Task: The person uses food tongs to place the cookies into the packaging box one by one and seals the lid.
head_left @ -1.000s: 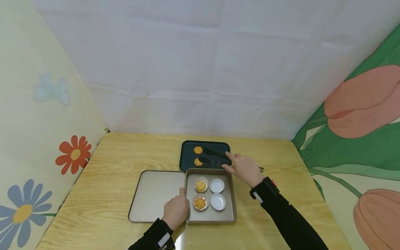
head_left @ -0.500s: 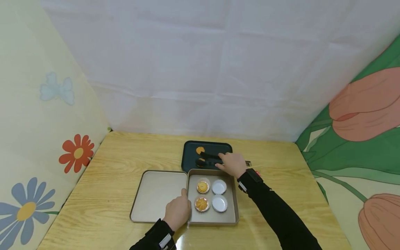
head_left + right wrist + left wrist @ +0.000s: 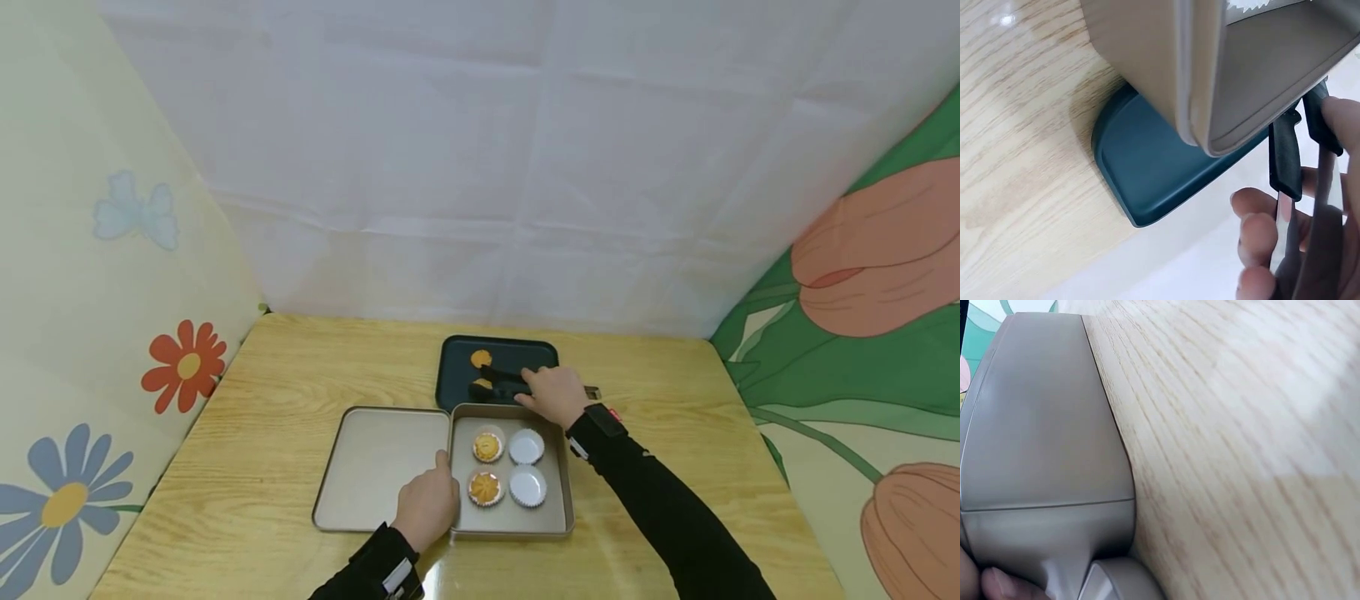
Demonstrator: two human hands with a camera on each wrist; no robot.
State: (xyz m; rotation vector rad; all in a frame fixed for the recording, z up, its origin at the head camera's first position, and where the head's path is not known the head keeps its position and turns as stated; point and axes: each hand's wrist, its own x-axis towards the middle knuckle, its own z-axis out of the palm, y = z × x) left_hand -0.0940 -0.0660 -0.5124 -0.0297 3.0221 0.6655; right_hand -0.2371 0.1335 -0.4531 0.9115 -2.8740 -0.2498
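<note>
— What has changed since half a second back?

— Very little. My left hand still rests at the seam between the flat lid and the deep tin, fingers curled against the tin's left rim; in the left wrist view I see only a fingertip touching the metal. My right hand has stayed over the dark tray, gripping the black tongs. The tong tips now sit at the nearer cookie, which shows a bit more than it did before.

— Count things for me, left to right.

— One lid, one tin, one dark tray behind the tin, one pair of tongs. In the tin, four paper cups — two on the left holding cookies, two white ones on the right bare. On the tray, two cookies; the far one lies clear of the tongs.

— And the tongs themselves?

— Black arms, silver toward the handle end. In the right wrist view my fingers are wrapped round them just past the tin's corner, both arms close together. They lie across the tray, pointing left, tips at the near cookie — whether they pinch it, I cannot tell.
</note>
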